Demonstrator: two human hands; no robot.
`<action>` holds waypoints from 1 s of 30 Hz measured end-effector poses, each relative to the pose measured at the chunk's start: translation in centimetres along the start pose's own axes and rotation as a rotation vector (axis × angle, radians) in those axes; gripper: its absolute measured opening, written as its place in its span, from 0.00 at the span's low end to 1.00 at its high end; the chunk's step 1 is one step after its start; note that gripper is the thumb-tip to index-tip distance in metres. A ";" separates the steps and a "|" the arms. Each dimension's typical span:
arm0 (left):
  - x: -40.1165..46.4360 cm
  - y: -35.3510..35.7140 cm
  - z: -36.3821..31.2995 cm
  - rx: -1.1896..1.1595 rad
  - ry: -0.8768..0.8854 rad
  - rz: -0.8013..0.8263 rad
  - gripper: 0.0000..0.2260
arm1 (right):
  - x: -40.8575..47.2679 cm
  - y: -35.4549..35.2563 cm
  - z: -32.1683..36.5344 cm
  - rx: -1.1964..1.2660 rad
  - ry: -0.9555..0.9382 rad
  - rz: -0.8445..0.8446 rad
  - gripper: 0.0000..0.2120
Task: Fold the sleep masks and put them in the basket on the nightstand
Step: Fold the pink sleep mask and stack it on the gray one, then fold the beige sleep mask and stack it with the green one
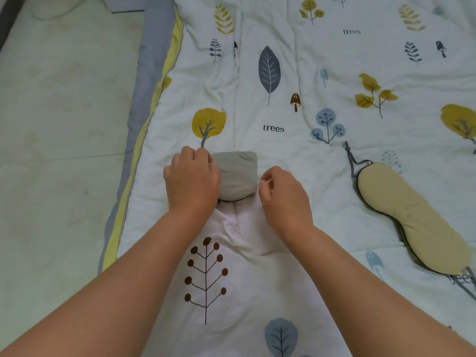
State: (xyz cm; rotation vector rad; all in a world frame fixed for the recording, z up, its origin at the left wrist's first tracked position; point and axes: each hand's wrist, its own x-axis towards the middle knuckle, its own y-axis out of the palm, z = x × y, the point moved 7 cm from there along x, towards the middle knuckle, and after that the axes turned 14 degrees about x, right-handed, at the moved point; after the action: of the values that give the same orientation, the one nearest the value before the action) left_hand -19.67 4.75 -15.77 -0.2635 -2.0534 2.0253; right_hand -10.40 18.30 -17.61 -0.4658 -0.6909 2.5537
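A grey sleep mask [238, 173], folded in half, lies on the white tree-print quilt [283, 73] at the middle of the view. My left hand [192, 177] presses down on the mask's left side, fingers curled over its edge. Just right of the mask hovers my right hand [282, 193], fingers loosely curled and holding nothing. A beige sleep mask [409, 217] with a grey strap lies flat and unfolded on the quilt at the right. No basket or nightstand is in view.
The quilt's grey and yellow border [139, 140] runs down the left side of the bed. Beyond it is pale floor [59, 150].
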 end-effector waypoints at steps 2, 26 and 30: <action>-0.6 -1.1 -1.5 -0.046 0.078 -0.010 0.10 | -1.1 -1.0 -0.4 -0.029 0.010 0.017 0.08; -6.6 1.3 -23.6 -0.090 0.544 0.368 0.12 | -8.8 -17.9 -14.0 -0.187 0.488 -0.232 0.10; -6.1 2.4 -25.9 -0.086 0.511 0.325 0.12 | -9.6 -19.5 -17.0 -0.236 0.615 -0.245 0.10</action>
State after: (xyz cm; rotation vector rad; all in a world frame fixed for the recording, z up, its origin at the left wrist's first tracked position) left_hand -6.26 27.77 -18.33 -1.0698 -1.8524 1.7786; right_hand 11.45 35.13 -19.09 -1.1080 -0.7523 1.9486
